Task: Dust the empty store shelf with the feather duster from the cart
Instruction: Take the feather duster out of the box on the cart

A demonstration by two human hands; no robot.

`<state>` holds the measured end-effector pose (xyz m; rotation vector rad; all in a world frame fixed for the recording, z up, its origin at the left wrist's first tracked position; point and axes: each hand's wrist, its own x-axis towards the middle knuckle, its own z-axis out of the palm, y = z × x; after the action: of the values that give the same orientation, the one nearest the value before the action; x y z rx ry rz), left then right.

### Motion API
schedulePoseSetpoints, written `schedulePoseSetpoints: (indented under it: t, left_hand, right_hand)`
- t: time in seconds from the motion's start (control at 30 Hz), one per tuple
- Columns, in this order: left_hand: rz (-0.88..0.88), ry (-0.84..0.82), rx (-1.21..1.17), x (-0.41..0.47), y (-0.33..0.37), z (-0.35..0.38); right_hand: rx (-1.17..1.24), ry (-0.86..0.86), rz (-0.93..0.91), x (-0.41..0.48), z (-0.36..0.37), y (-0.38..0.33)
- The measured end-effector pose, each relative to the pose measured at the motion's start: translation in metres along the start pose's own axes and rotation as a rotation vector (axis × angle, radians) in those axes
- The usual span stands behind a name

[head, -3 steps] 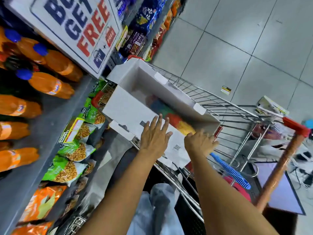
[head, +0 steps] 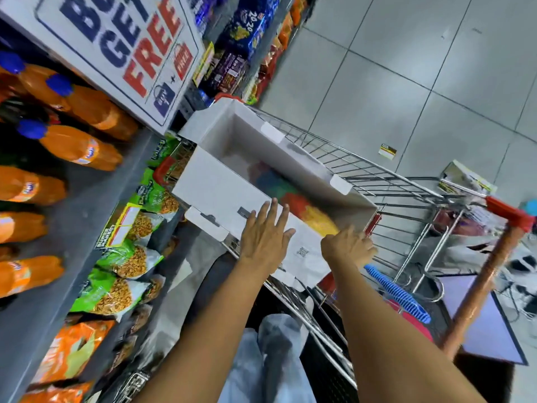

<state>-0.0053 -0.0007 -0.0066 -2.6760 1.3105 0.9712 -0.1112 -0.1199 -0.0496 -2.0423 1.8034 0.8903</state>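
The feather duster [head: 302,205] lies in a white cardboard box [head: 215,193] inside the wire shopping cart [head: 406,199]. Its blue, green, red and yellow feathers show in the box, and its blue ribbed handle [head: 396,293] sticks out past the box's near corner. My right hand [head: 347,245] is curled into a fist on the duster where feathers meet handle. On the box's near flap my left hand [head: 264,237] lies flat with its fingers spread. A grey store shelf [head: 75,228] runs along the left.
Orange soda bottles [head: 78,146] lie on the grey shelf, with green snack bags [head: 125,263] on the level below. A "GET FREE" sign [head: 128,48] hangs above. The cart's orange handle bar [head: 488,280] is at right, over grey floor tiles [head: 406,68].
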Motion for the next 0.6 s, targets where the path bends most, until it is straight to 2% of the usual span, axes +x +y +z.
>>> schedulePoseSetpoints:
  t: [0.13,0.33,0.6]
  left_hand:
    - [0.025,-0.005,0.018,-0.002,0.001,0.007]
    - [0.01,0.011,0.018,-0.004,-0.002,0.006]
    - [-0.015,0.012,-0.013,-0.008,-0.005,0.005]
  right_hand:
    - [-0.133,-0.091,0.058,0.004,-0.002,0.008]
    - [-0.258,-0.165,-0.028,0.006,-0.005,0.021]
    - [-0.195,-0.177,-0.02,0.003,-0.009,0.021]
